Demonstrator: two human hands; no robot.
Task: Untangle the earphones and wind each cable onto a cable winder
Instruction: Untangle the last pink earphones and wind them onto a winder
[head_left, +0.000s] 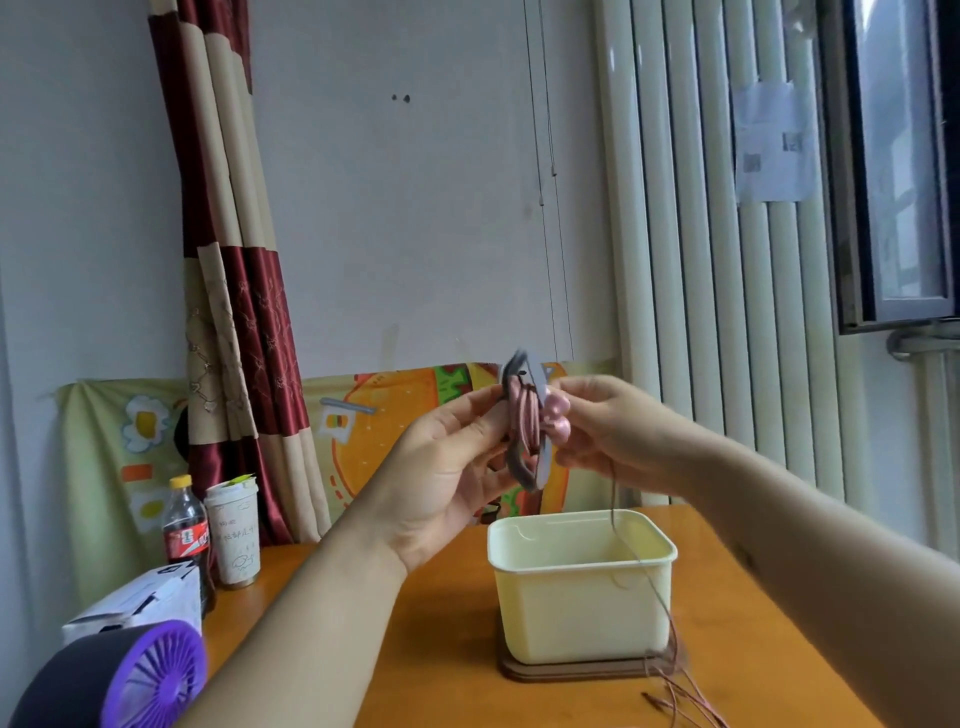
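Nearest the camera, at lower left, we recorded a round purple-grilled fan (156, 675) and a white cardboard carton (140, 603) on the orange wooden table (415, 649). At lower right, the loose ends of a thin brown earphone cable (614, 493) lay on the table beside a cream rectangular plastic tub (576, 608), which stood on a brown flat lid (571, 673). Further left we noted a dark cola bottle (184, 525) touching a white paper cup (232, 535). Above the tub, both hands were raised. The left hand (447, 467) pinched a flat grey cable winder (536, 371) between thumb and fingers, held upright, with pinkish coils already wound on it. The right hand (618, 431), fingers curled together, pinched the cable at the winder's edge; the slack hung down past the tub. This area was blurred. Behind stood a red-and-beige curtain (234, 312) and a white ribbed radiator (701, 260).
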